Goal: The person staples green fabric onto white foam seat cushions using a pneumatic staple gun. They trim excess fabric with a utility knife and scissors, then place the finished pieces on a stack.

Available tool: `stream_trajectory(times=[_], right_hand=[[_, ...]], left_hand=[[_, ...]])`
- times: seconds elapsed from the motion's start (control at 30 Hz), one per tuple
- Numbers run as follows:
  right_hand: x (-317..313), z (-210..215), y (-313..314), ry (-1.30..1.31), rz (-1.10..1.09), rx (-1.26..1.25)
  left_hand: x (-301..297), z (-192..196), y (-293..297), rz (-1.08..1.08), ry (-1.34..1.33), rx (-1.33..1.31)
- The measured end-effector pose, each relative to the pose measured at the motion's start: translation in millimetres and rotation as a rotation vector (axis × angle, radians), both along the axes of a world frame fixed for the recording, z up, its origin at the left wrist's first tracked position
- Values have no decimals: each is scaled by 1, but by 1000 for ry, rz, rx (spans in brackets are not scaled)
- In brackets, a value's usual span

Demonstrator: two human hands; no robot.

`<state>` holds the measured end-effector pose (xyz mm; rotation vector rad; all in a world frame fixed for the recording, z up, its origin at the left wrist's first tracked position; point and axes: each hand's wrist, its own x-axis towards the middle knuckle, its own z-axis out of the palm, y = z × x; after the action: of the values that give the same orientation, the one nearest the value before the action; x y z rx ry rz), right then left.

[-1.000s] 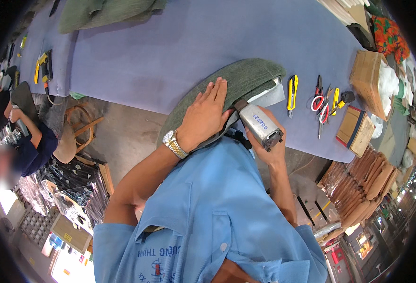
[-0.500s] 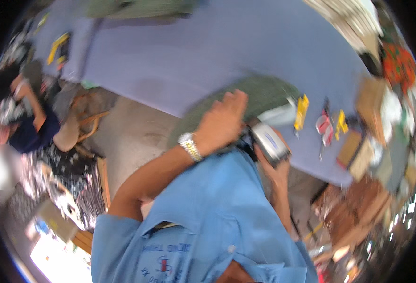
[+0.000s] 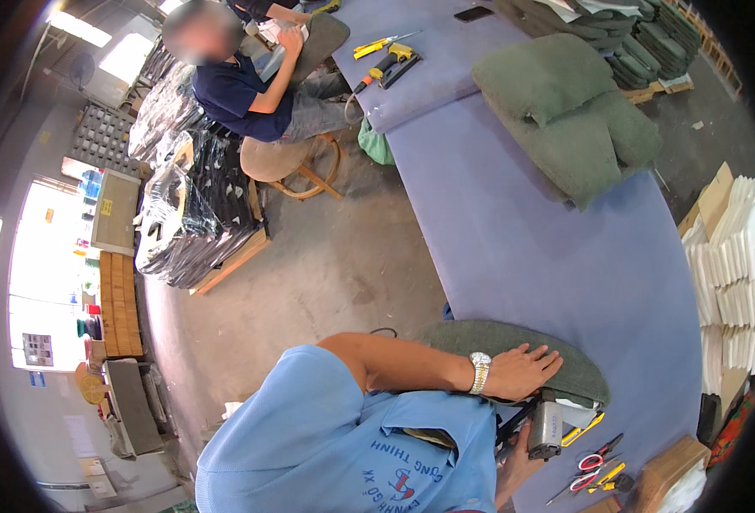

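Observation:
My left hand (image 3: 521, 374), with a metal watch at the wrist, lies flat with fingers stretched on a dark green fabric-covered pad (image 3: 576, 355). The pad rests along the near edge of a blue-covered table (image 3: 514, 231). Just below it, my right hand (image 3: 517, 468) grips a boxy silver-and-black staple gun (image 3: 547, 426), whose head is close to the pad's edge; most of those fingers are hidden. A white piece (image 3: 577, 415) shows between pad and tool. A yellow cutter (image 3: 584, 429) lies beside it, and red-handled scissors (image 3: 589, 466) are nearer me.
Green cushions (image 3: 557, 85) lie at the table's far right. A yellow stapler with a hose (image 3: 392, 64) and a phone (image 3: 473, 14) lie at the far end. A seated co-worker (image 3: 245, 98) is at far left, by a round stool (image 3: 275, 160). White sheets (image 3: 728, 274) are stacked at right.
The view has swung left, bringing more of the floor and the co-worker into sight. My left hand stays on the pad, and my right hand still holds the staple gun.

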<state>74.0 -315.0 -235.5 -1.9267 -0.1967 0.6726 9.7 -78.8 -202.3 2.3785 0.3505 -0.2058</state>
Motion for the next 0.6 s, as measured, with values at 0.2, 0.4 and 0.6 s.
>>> stream_trajectory(times=[0.2,0.4,0.6], right_hand=[[-8,-1,-5,48,-11,-20],[-5,56,46,-85,167,147],[-8,80,62,-164,145,136]], left_hand=[[-1,-13,7,23,-143,165],[12,11,11,11,-149,86],[14,10,18,-75,-79,-152]])
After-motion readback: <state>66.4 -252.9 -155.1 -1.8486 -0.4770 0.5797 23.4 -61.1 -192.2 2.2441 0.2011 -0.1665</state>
